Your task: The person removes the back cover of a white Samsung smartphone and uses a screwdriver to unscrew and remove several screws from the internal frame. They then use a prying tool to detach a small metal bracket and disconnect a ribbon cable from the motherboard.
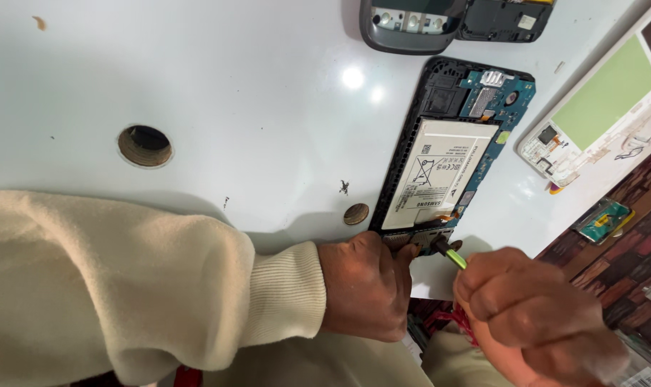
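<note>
left hand (365, 287) steadying opened tablet (451, 154); right hand (533, 315) gripping screwdriver (451, 254)

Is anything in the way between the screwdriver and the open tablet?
Nothing visible is. The screwdriver in the right hand has its tip right at the near end of the open tablet, and the left hand holds that end from beside it.

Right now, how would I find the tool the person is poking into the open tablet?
Start at the pale table and find the open tablet with its big white battery. Follow it down to its near end, where the left hand steadies it. The screwdriver pokes out of the right hand: a thin yellow-green shaft with a dark tip, the only tool there.
</note>
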